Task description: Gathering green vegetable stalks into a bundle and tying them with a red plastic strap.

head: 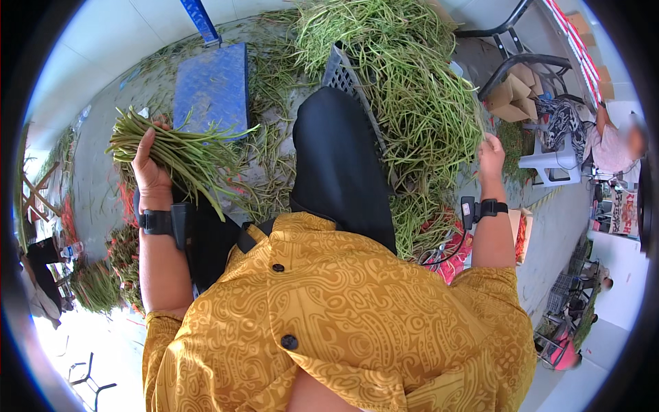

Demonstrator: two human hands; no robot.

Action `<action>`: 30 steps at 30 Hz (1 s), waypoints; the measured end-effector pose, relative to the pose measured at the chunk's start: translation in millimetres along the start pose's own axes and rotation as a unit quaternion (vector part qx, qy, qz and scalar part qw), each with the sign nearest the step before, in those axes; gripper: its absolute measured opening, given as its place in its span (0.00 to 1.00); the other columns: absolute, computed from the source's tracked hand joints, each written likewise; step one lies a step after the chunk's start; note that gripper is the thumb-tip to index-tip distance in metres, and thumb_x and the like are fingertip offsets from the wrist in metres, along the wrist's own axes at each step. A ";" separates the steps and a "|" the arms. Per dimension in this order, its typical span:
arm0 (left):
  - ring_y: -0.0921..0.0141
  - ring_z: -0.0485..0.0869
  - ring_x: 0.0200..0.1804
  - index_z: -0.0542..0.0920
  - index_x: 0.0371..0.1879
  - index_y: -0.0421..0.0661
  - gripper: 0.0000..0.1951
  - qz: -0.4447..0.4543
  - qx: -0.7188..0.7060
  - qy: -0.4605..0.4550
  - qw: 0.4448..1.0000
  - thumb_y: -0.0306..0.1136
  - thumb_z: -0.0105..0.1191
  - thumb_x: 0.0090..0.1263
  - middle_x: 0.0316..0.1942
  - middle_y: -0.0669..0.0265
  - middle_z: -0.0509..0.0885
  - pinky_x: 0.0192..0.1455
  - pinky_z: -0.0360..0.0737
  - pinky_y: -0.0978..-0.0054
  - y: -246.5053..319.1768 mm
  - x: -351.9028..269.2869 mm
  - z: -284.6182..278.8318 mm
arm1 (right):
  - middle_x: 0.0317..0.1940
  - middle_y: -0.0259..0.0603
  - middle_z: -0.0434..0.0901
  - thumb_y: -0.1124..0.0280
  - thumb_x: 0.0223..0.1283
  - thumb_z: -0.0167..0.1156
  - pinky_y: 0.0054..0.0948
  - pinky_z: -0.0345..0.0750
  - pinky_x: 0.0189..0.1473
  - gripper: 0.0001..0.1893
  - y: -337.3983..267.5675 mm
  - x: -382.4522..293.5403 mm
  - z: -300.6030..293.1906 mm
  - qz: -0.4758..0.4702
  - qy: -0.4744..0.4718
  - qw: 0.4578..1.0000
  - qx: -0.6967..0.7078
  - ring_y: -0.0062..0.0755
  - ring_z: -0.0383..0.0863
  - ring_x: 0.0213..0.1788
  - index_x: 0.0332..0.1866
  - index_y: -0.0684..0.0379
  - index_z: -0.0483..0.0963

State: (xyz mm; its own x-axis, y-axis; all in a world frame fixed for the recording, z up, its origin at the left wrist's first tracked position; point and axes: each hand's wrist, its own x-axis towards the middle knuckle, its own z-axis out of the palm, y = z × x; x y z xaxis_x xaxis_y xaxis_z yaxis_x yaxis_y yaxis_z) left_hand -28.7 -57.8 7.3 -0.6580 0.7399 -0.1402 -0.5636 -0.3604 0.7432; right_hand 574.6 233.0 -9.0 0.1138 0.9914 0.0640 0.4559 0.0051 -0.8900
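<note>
My left hand [149, 165] is wrapped around a bundle of long green plant stems [180, 147], its thumb across the top. The cut-looking ends stick out to the left, while the thinner ends fan out to the right. On the other side, my right hand [490, 154] is at the right edge of a large heap of loose green stems [422, 113]. Its fingers are curled together, and whether a thin stem is between them is hard to make out. A dark plastic crate [344, 72] shows beside the heap, next to my knee. Both wrists wear black straps with small devices.
A blue platform scale [211, 87] stands on the stem-littered floor ahead. Tied bundles of stems [95, 286] lie at left. Rightward are cardboard boxes [512, 98], a white plastic stool [553, 162], a box of red ties [521, 234] and a seated person [610, 147]. More people sit farther off.
</note>
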 end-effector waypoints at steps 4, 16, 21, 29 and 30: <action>0.65 0.79 0.39 0.78 0.38 0.38 0.10 -0.004 -0.001 0.000 1.000 0.28 0.56 0.60 0.35 0.59 0.80 0.45 0.78 0.66 3.6 -2.1 -2.3 | 0.26 0.31 0.75 0.76 0.59 0.51 0.20 0.67 0.29 0.10 21.9 -17.9 -12.1 0.022 0.033 0.999 -0.017 0.17 0.69 0.27 0.43 0.66 0.75; 0.65 0.79 0.38 0.78 0.38 0.38 0.09 -0.017 0.005 -0.002 1.000 0.29 0.55 0.61 0.36 0.59 0.80 0.44 0.79 0.64 0.8 2.3 -8.5 | 0.36 0.54 0.80 0.74 0.50 0.58 0.41 0.76 0.39 0.19 83.2 -55.1 21.6 -0.107 -0.061 0.925 -0.360 0.50 0.80 0.36 0.51 0.58 0.73; 0.65 0.80 0.38 0.77 0.38 0.38 0.09 -0.016 -0.010 -0.005 1.000 0.28 0.54 0.61 0.36 0.59 0.80 0.43 0.80 0.63 -0.1 2.2 -5.9 | 0.38 0.52 0.79 0.73 0.49 0.58 0.43 0.75 0.41 0.16 61.9 -46.9 26.7 -0.079 -0.077 0.868 -0.484 0.52 0.78 0.40 0.47 0.56 0.75; 0.66 0.79 0.41 0.76 0.39 0.39 0.10 -0.017 0.001 -0.007 1.000 0.28 0.55 0.61 0.38 0.60 0.79 0.47 0.78 0.63 -0.1 3.6 -8.7 | 0.36 0.44 0.77 0.67 0.53 0.58 0.41 0.75 0.39 0.10 -31.6 -3.1 14.2 -0.264 -0.062 0.823 -0.500 0.48 0.78 0.36 0.41 0.55 0.76; 0.67 0.79 0.41 0.76 0.39 0.39 0.10 -0.017 0.000 -0.010 1.000 0.28 0.55 0.60 0.39 0.60 0.79 0.47 0.78 0.64 -0.6 3.9 -7.9 | 0.35 0.44 0.76 0.66 0.54 0.57 0.41 0.75 0.38 0.10 -46.1 0.7 15.3 -0.275 -0.048 0.824 -0.492 0.48 0.78 0.35 0.40 0.55 0.77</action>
State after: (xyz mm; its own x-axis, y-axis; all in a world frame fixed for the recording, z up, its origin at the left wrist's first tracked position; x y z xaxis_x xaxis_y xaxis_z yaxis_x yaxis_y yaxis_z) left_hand -34.8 -59.2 1.2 -0.6278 0.7633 -0.1527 -0.5855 -0.3338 0.7388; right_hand 540.1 235.5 25.1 -0.3974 0.8805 0.2583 0.9164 0.3953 0.0625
